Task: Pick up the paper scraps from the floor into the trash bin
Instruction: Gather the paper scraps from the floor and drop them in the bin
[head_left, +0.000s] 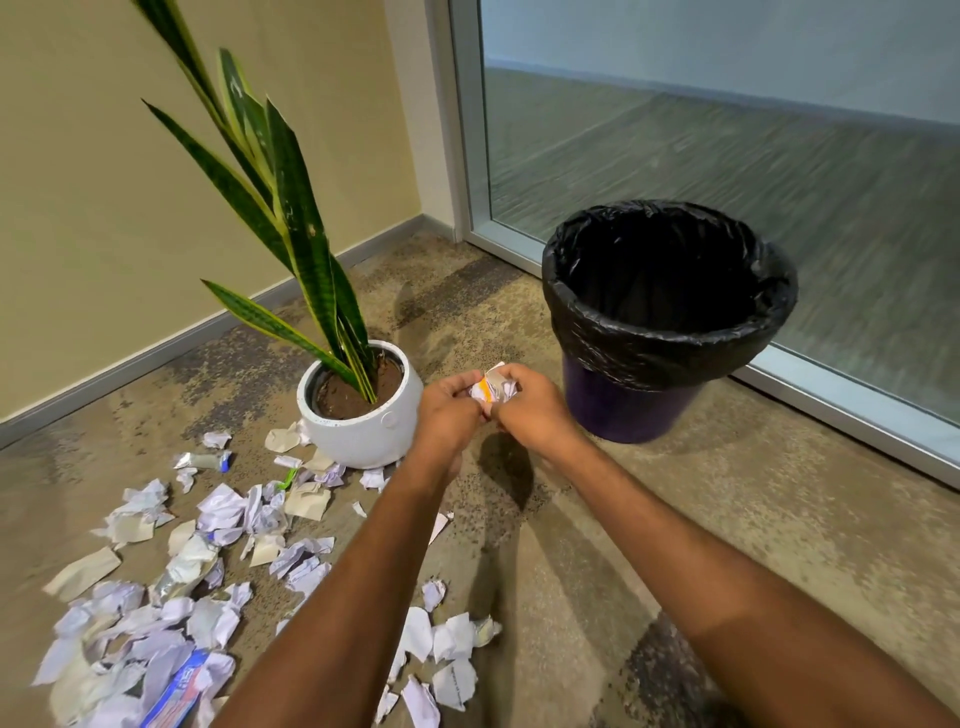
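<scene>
Scraps (171, 613) are lying thick on the floor (597, 545) nearby. Further out, the left hand (448, 410) and right hand (530, 408) are squeezing one paper wad (491, 389) together — short of the bin (670, 317) beyond, so loosening now is risking a floor drop.

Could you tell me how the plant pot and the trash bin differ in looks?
The plant pot is white, rounded and low; the trash bin is dark purple, taller and flares towards its top. The pot holds soil and a tall striped plant; the bin has a black bag folded over its rim. Both stand upright on the floor.
</scene>
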